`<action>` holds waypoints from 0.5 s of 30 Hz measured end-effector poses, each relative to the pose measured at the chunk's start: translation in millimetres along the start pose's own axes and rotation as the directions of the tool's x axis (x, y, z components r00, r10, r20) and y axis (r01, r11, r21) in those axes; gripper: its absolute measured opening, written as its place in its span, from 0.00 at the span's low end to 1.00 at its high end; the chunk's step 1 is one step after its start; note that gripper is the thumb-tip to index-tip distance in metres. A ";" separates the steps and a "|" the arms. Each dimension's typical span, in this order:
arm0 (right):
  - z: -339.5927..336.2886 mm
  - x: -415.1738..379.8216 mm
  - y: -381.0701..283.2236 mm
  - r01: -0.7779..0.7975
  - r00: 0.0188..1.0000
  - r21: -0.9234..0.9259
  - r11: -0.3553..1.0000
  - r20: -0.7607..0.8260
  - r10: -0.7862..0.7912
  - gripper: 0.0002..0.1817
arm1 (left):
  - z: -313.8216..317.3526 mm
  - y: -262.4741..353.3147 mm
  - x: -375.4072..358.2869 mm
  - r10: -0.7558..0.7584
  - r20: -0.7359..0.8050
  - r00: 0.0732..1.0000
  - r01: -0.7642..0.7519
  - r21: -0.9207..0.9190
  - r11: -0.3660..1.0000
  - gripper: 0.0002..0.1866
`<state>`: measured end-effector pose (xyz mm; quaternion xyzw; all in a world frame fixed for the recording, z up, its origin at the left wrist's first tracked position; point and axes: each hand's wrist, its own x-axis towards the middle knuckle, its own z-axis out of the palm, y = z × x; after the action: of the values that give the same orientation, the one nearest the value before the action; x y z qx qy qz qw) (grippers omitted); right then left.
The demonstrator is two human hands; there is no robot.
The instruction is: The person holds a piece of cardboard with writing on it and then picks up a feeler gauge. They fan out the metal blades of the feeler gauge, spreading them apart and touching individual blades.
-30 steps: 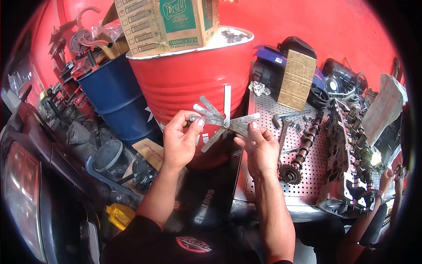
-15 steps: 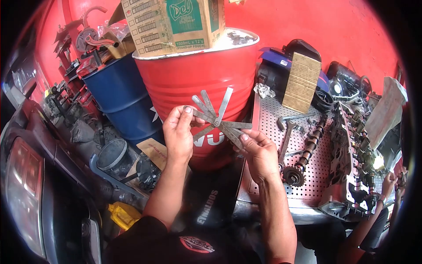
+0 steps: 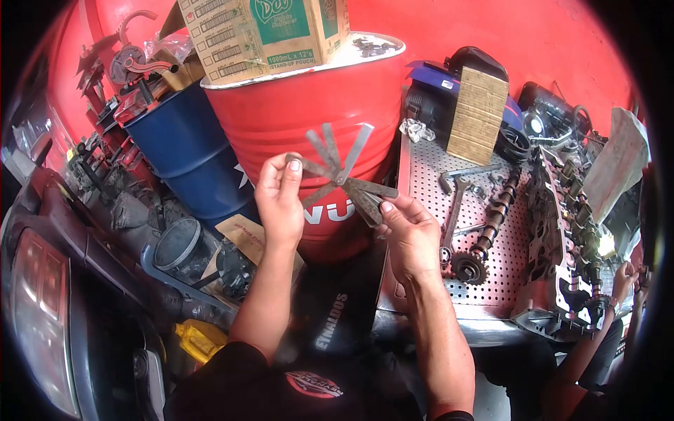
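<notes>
A metal feeler gauge set (image 3: 342, 172) is fanned out in front of the red drum (image 3: 302, 112), its thin blades spreading from one pivot. My left hand (image 3: 279, 200) pinches a blade at the fan's left side between thumb and fingers. My right hand (image 3: 408, 235) grips the bundled blades at the lower right of the pivot. Both hands hold the gauge in the air, left of the perforated metal tray (image 3: 428, 182).
A camshaft with sprocket (image 3: 486, 235), a wrench (image 3: 453, 210) and a cylinder head (image 3: 565, 245) lie on the tray. Another person's hand (image 3: 623, 281) touches the head at the right. A cardboard box (image 3: 260, 35) tops the red drum; a blue drum (image 3: 179, 151) stands left.
The fanned gauge has risen slightly and rotated; my left hand moved up along a left blade, and several blades on the right are now gathered closer together.
</notes>
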<state>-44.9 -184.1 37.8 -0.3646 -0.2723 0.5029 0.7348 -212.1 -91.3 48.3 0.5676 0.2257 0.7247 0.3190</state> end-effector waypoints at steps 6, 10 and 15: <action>-4.2 5.7 -0.5 0.016 0.995 0.112 0.994 -0.103 -0.005 0.11 | 4.9 20.1 -48.3 0.392 0.003 0.920 -0.346 0.477 0.808 0.15; 5.3 0.6 5.1 -0.001 0.998 0.141 0.990 -0.060 0.010 0.13 | 30.2 18.9 -63.6 -0.181 0.084 0.980 0.169 0.135 0.976 0.14; 2.3 -0.4 8.5 -0.001 0.998 0.080 0.997 -0.061 0.005 0.14 | 41.8 5.2 -54.1 -0.267 0.184 0.946 0.257 0.075 0.963 0.08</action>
<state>-51.4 -181.9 32.3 -0.3504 -0.2290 0.5032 0.7560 -164.5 -135.3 25.8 0.6076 0.2851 0.6118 0.4186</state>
